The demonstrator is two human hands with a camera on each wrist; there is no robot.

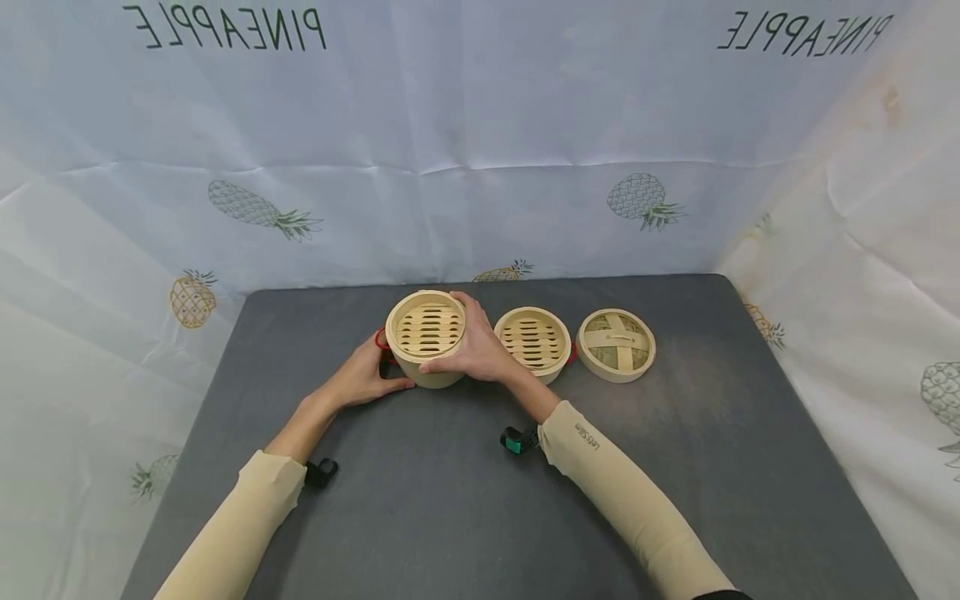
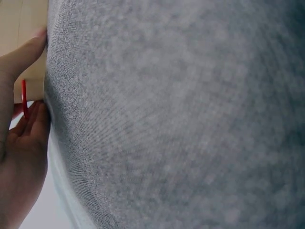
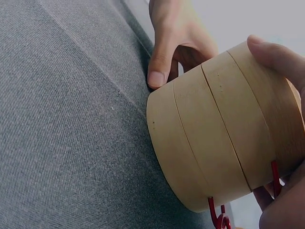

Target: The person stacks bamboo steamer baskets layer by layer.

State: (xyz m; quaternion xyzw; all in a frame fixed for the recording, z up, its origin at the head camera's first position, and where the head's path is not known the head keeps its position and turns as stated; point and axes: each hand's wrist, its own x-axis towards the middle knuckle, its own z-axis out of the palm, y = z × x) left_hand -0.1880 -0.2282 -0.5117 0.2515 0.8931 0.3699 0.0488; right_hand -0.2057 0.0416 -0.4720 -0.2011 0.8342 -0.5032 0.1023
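Two round bamboo steamer baskets are stacked at the back of the dark table, left of centre. The upper basket [image 1: 427, 327] shows a slatted floor, and the lower basket [image 3: 181, 138] stands under it, close over the cloth. My right hand [image 1: 478, 343] grips the upper basket from its right side, thumb on the near wall. On the left, my left hand [image 1: 365, 373] holds the lower basket low down, its thumb [image 3: 156, 78] against the wall near the base. Red loop handles [image 3: 220, 217] stick out from both baskets.
Right of the stack stands another slatted steamer basket [image 1: 534, 340] with a red handle. Beside it lies a woven bamboo lid [image 1: 617, 343] with crossed bands. A white curtain [image 1: 450, 225] with pineapple prints hangs behind the grey table [image 1: 420, 500].
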